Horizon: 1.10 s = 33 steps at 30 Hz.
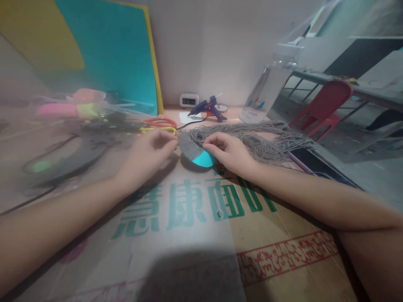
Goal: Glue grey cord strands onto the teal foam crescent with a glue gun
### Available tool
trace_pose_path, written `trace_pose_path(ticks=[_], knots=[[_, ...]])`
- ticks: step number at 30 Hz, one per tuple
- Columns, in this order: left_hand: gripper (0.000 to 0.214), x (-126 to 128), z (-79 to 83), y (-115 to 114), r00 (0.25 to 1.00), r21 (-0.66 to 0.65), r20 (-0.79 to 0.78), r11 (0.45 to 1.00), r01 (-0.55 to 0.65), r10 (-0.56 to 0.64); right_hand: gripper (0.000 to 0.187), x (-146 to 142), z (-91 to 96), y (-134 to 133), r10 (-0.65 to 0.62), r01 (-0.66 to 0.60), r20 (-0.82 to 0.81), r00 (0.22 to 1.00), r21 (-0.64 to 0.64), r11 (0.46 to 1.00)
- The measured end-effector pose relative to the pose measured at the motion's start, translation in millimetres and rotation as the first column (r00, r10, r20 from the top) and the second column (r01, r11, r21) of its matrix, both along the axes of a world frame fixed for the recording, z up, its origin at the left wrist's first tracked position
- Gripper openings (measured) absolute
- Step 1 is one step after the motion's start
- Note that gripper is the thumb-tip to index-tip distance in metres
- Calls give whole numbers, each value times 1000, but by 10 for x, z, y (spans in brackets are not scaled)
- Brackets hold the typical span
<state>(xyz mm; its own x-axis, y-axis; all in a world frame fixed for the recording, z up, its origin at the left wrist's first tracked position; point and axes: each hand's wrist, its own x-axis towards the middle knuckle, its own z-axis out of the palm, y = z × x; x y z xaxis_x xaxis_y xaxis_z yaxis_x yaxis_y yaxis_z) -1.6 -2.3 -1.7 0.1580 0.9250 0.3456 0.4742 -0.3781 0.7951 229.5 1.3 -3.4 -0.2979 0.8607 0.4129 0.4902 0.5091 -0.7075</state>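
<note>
Head view: beyond the green lettering [189, 205] on a cardboard-topped desk [201, 237], nearer its far edge and between two bare hands, a round disc [190, 144], grey and ridged over most of its visible face, bare teal on a wedge at the near right. Closer of the pair, and in contact: the right hand [234, 152], thumb and forefinger pinched on the disc at its right side, by the meeting of grey and teal. Impossible to tell about any loose strand inside that pinch.

Just off the opposite rim, apparently without contact: the left hand [151, 157], fingers bent, thumb and forefinger tips near each other. Unclear at this size: anything thin between those tips. From the left fingertips to the disc, a short way toward the desk's right edge; from the right fingertips, leftward and slightly toward the near edge. No long axis on so round a shape; instead, a grey-teal seam slanting from the right fingertips to the near left rim.

Heaped toward the desk's right edge: loose grey cord [270, 144]. At that edge: a phone [321, 165]. Along the far edge: a blue glue gun [206, 108], a white clock [189, 100], a clear bottle [261, 96].
</note>
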Motion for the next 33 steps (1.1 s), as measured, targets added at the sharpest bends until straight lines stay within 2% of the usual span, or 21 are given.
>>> trace_pose_path(ticks=[9,17,23,25,29,31,33], knots=[[15,26,29,5,999,-36,-8,998,46,-46,16,0,-6,12,11,-11,-4,1000,-9,1000],[13,24,-64,32,978,-57,156,987,152,-142,15,-2,2,3,7,-7,0,1000,-6,1000],[35,55,-56,11,970,-142,204,976,167,-136,14,1,1,1,-6,5,19,1000,29,1000],[39,55,-35,7,973,-146,168,973,181,-156,15,3,2,-7,-10,9,34,999,49,999],[31,25,-25,7,972,-157,-41,962,224,-233,16,2,7,-35,-3,-3,75,997,91,996],[28,12,-44,15,969,-165,-34,957,238,-247,16,2,7,-47,3,-14,95,995,113,993],[26,10,-70,28,968,-180,54,951,251,-245,15,5,8,-49,15,-31,116,993,139,990]])
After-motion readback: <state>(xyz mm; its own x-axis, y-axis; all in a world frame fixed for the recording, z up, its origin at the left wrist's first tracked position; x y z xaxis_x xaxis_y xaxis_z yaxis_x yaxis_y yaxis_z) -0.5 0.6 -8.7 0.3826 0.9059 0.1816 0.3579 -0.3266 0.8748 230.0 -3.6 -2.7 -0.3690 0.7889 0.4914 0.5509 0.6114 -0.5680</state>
